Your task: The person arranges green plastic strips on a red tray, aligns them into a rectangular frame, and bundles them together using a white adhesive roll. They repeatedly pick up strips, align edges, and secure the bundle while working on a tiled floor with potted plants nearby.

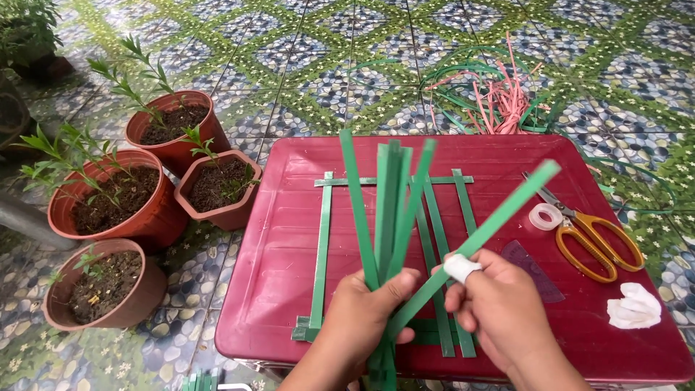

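Over the near edge of the red table (pixel 289 217), the left hand (pixel 365 311) gripped a fanned bundle of green strips (pixel 387 210), while the right hand (pixel 499 308) pinched one strip (pixel 499 217) angled rightward, separating it above the flat frame of strips (pixel 322 239).

green strips (pixel 387 217): lower ends hidden inside left hand (pixel 362 318) | forearms: cut off at bottom edge | leftmost plant (pixel 25 29): cropped at left edge
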